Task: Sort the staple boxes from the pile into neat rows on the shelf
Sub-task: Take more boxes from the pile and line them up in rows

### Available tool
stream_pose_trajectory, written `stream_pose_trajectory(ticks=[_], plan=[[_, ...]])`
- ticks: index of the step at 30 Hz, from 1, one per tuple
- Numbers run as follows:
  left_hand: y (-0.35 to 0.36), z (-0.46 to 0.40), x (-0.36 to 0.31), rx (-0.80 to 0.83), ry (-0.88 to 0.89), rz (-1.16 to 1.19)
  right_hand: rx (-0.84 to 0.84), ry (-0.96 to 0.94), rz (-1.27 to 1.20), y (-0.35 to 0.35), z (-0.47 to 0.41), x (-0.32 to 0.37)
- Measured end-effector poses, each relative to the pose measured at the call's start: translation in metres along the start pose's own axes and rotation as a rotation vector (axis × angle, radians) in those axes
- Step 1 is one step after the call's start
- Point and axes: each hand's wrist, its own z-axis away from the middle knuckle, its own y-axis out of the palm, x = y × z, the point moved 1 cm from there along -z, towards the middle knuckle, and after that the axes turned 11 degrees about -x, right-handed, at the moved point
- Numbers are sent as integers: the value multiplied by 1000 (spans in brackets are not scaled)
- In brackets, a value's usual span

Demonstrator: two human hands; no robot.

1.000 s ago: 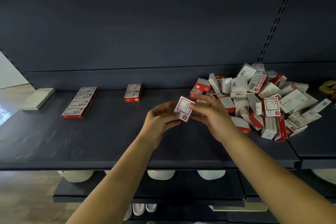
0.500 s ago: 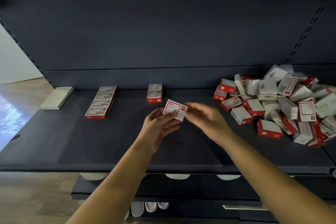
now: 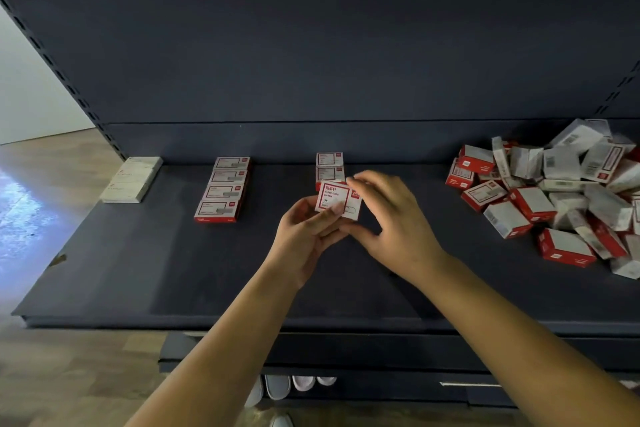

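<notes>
1. Nearest me, below the shelf's (image 3: 173, 291) front edge, pale shoes (image 3: 277, 386) sit on a lower tier above the wooden floor (image 3: 69, 374).
2. Over the middle of the shelf, the left hand (image 3: 304, 236) pinches a small red-and-white box (image 3: 337, 200) from below; the right hand (image 3: 391, 218) touches its right edge with fingers loosely curved.
3. The box looks light, stiff cardboard, easily dented; I'd hold it by its flat faces or short ends.
4. Just behind it, a short row (image 3: 329, 165) has begun; a four-box row (image 3: 223, 189) and a white stack (image 3: 130, 178) lie toward the left edge.
5. The pile (image 3: 554, 191) sprawls at the right edge, against the dark back panel (image 3: 311, 62).
</notes>
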Motion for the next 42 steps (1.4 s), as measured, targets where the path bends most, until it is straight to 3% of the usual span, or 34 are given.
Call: stream_pose_trajectory(ticks=[5, 7, 10, 13, 26, 42], plan=[[-13, -6, -1, -7, 75, -150, 37, 63, -85, 13, -6, -6], [-25, -14, -2, -59, 300, -472, 53, 155, -138, 22, -3, -11], [-46, -26, -5, -162, 669, -1274, 132, 263, -174, 43, 8, -23], [-55, -29, -7, -122, 755, -1570, 201, 359, -170, 61, 20, -32], [-64, -48, -9, -59, 743, -1567, 190, 482, -129, 89, 0, -40], [-71, -55, -8, -23, 728, -1576, 133, 470, -57, 103, 3, -37]])
